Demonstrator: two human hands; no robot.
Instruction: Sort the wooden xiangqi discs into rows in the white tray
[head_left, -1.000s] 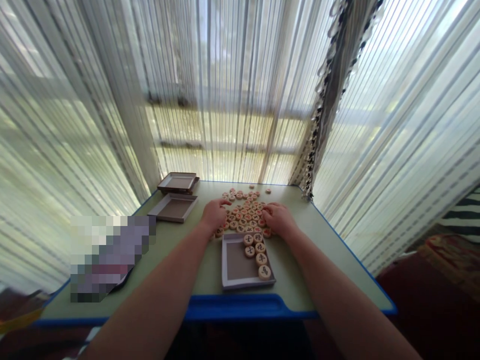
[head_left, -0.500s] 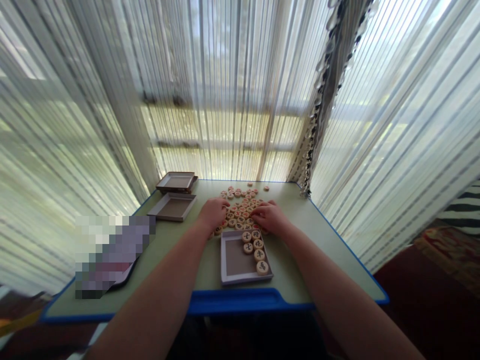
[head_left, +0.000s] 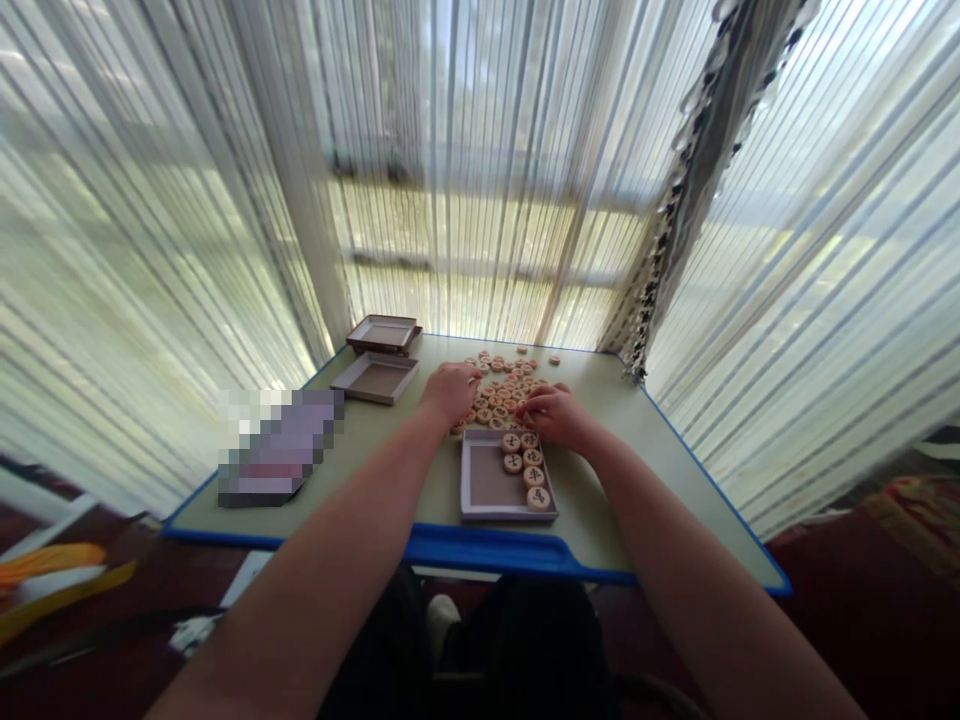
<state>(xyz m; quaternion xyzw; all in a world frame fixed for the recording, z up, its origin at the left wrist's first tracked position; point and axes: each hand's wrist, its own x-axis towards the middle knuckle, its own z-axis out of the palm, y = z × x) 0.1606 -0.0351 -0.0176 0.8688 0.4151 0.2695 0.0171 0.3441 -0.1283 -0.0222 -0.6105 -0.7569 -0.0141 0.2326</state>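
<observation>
Many round wooden pieces with red or dark characters (head_left: pixel 499 402) lie loosely heaped on the pale green table. My left hand (head_left: pixel 451 391) rests at the heap's left side, fingers curled; whether it grips a piece is hidden. At the right side, my right hand (head_left: pixel 553 412) touches the pieces with fingers bent and pointing left; what lies under its fingertips is too small to tell. Just in front of the heap is a shallow open box (head_left: pixel 491 478). Several pieces with dark characters (head_left: pixel 533 476) sit along its right side, and its left part shows bare grey bottom.
Another shallow open box (head_left: pixel 375 378) lies at the back left, before a stacked box (head_left: pixel 384 330). A blurred-out flat object (head_left: pixel 281 450) is on the left. The table (head_left: pixel 652 500) has a blue rim. Curtains (head_left: pixel 480 200) hang behind it.
The view has tilted down and shifted left, so the table appears higher and farther right. Both hands remain at the heap's sides, and the same pieces are in the front box.
</observation>
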